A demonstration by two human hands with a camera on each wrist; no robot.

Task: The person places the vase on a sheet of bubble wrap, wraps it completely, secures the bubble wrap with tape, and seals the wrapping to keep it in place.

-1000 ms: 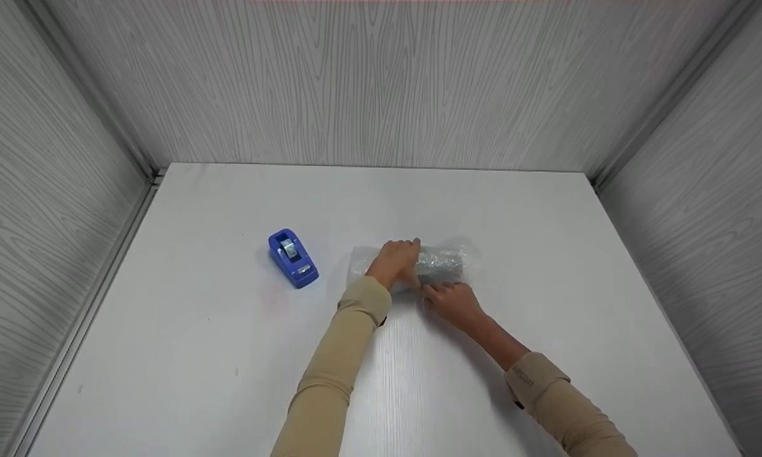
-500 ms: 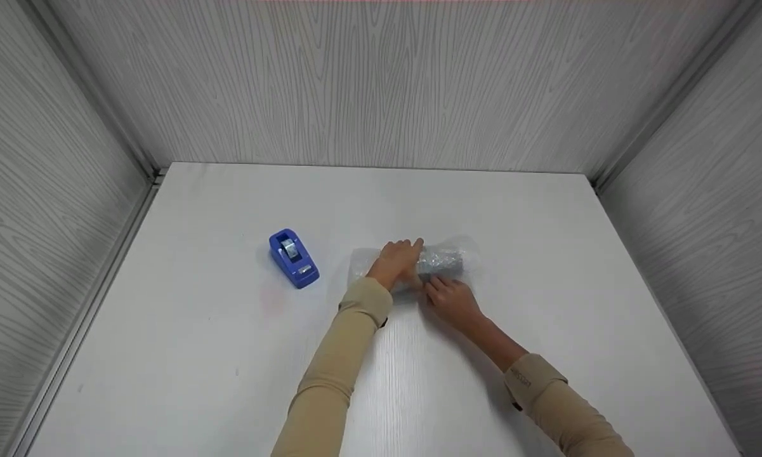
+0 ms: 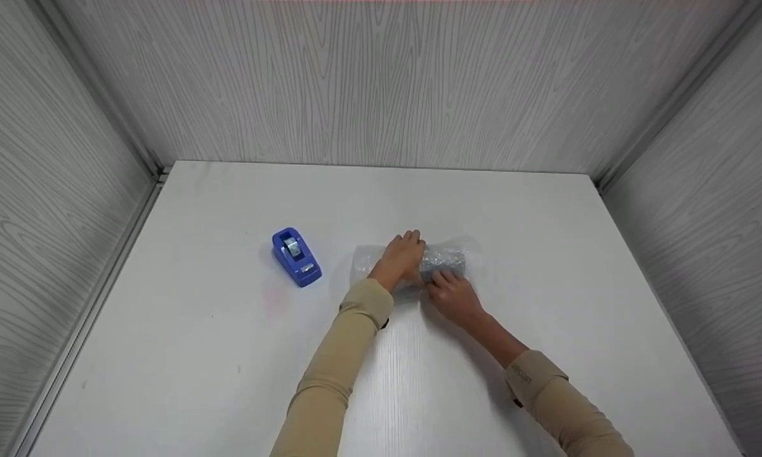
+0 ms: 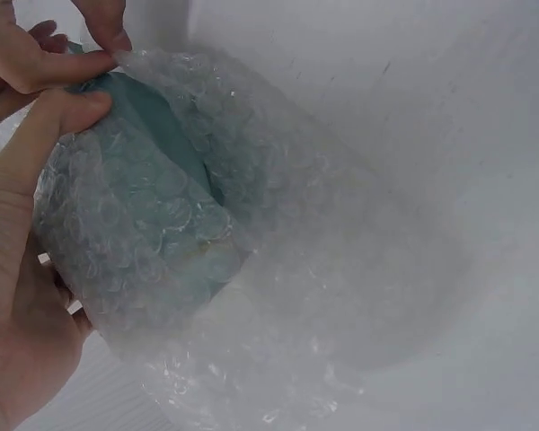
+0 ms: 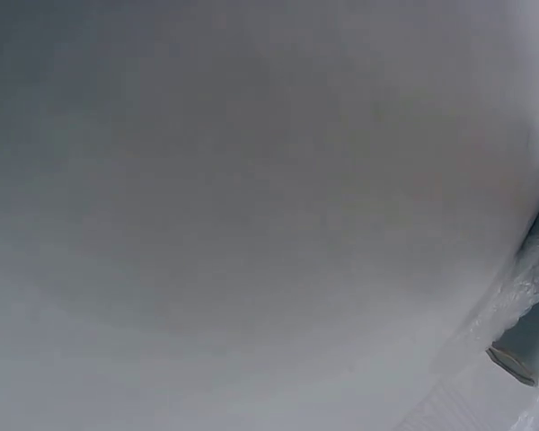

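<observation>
A grey-green, roughly cylindrical thing (image 4: 162, 135) lies inside clear bubble wrap (image 4: 287, 224) on the white table; its exact kind cannot be told. My left hand (image 3: 403, 255) grips the bundle across its middle, the thumb on the near side, as the left wrist view shows. Just to its right, my right hand (image 3: 455, 297) pinches the edge of the wrap between thumb and finger on the near side. In the right wrist view only the rimmed end of the grey-green thing (image 5: 525, 350) shows, at the lower right; the right hand is out of that view.
A blue tape dispenser (image 3: 297, 257) with a roll of tape stands left of the bundle. Loose wrap spreads past both ends of it. Grey wood-grain panels (image 3: 381, 82) border the white table (image 3: 228, 355) at the back and both sides.
The right hand's fingers have moved slightly up onto the near side of the bundle. The left hand's fingers have shifted a little farther over it. The dispenser has stayed put.
</observation>
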